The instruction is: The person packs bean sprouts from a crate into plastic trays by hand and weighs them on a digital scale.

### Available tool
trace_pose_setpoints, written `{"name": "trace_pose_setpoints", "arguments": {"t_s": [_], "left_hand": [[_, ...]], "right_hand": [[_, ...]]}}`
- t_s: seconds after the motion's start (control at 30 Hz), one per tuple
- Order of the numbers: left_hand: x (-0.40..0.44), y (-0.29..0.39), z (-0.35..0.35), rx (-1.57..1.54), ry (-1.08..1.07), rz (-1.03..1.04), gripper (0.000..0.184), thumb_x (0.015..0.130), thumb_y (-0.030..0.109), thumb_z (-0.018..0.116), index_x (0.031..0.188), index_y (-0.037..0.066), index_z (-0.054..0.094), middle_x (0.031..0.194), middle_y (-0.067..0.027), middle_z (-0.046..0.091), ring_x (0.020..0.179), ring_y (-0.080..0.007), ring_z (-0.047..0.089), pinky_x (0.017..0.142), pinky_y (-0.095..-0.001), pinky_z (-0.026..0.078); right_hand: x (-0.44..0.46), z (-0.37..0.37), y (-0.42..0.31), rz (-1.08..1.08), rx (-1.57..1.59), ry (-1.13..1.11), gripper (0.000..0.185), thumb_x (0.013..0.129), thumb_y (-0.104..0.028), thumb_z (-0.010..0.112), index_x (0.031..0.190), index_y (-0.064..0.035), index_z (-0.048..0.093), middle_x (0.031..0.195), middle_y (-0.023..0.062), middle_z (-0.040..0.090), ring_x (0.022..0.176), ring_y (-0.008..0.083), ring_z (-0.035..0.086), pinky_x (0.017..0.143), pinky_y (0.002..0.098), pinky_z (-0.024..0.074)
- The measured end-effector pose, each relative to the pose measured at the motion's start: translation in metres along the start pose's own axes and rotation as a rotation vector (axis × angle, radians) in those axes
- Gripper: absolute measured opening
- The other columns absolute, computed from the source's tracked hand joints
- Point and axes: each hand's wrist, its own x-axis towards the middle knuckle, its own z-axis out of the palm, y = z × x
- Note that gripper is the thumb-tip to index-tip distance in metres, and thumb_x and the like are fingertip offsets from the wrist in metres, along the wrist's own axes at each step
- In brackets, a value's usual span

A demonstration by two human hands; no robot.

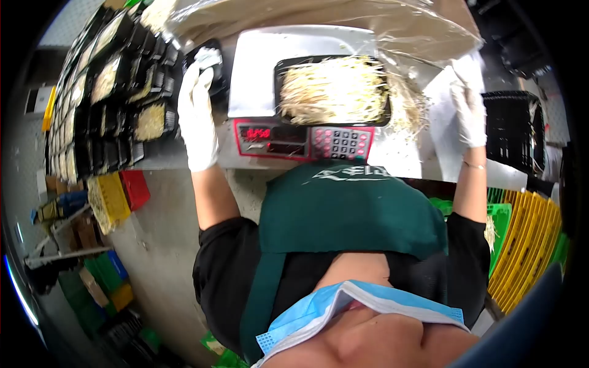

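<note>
A black tray (334, 91) heaped with pale bean sprouts sits on the metal plate (254, 73) of a scale. The scale's red front panel (305, 141) has a lit red display and a keypad. My left hand (199, 116), in a white glove, reaches left of the scale, fingers together at a crumpled whitish piece (208, 58) over a small black dish (216, 83). What its fingertips grip is unclear. On the right, my gloved right hand (469, 104) is by the edge of a clear plastic sheet (423, 37); its fingers are blurred. Loose sprouts (405, 101) lie between tray and hand.
Stacked black trays of sprouts (113, 92) rise at the left. A black crate (512, 126) stands at the far right, with yellow crates (524, 245) below it. Yellow and red bins (110, 202) are at lower left, beneath the table's edge.
</note>
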Motion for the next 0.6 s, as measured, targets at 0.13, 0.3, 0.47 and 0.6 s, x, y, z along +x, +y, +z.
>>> {"name": "trace_pose_setpoints", "arguments": {"t_s": [0.13, 0.3, 0.47, 0.6], "left_hand": [[0.019, -0.021, 0.003, 0.099, -0.219, 0.192, 0.051, 0.09, 0.023, 0.054, 0.133, 0.0, 0.043, 0.123, -0.0123, 0.056, 0.112, -0.021, 0.052, 0.1, -0.0325, 0.036], [-0.012, -0.012, 0.093, 0.44, -0.469, 0.753, 0.062, 0.078, 0.025, 0.072, 0.13, 0.002, 0.046, 0.128, -0.0154, 0.051, 0.116, -0.0271, 0.05, 0.101, -0.0371, 0.037], [-0.021, -0.001, 0.113, 0.159, -0.694, 0.389, 0.051, 0.079, 0.045, 0.059, 0.116, 0.009, 0.059, 0.12, -0.0145, 0.056, 0.11, -0.0332, 0.051, 0.094, -0.0434, 0.04], [-0.019, -0.016, 0.121, 0.15, -0.676, 0.392, 0.067, 0.074, 0.059, 0.058, 0.119, 0.01, 0.057, 0.123, -0.0139, 0.054, 0.108, -0.0334, 0.052, 0.094, -0.0514, 0.037]], "right_hand": [[0.005, 0.072, -0.082, -0.051, 0.317, -0.013, 0.048, 0.093, -0.021, 0.054, 0.136, -0.0021, 0.042, 0.138, 0.0111, 0.046, 0.123, 0.0175, 0.045, 0.104, 0.0319, 0.0346], [0.024, 0.132, -0.1, -0.274, 0.008, -0.374, 0.061, 0.088, -0.029, 0.059, 0.138, -0.0029, 0.037, 0.137, 0.0173, 0.045, 0.126, 0.0257, 0.043, 0.105, 0.0361, 0.0323], [-0.01, 0.154, -0.104, -0.164, -0.398, -0.312, 0.057, 0.091, -0.039, 0.051, 0.134, -0.0023, 0.041, 0.122, 0.0224, 0.055, 0.11, 0.034, 0.054, 0.096, 0.0412, 0.0411], [0.013, 0.125, -0.12, -0.138, -0.415, -0.549, 0.056, 0.089, -0.039, 0.055, 0.13, -0.0029, 0.047, 0.126, 0.0178, 0.054, 0.113, 0.032, 0.054, 0.097, 0.0392, 0.041]]}}
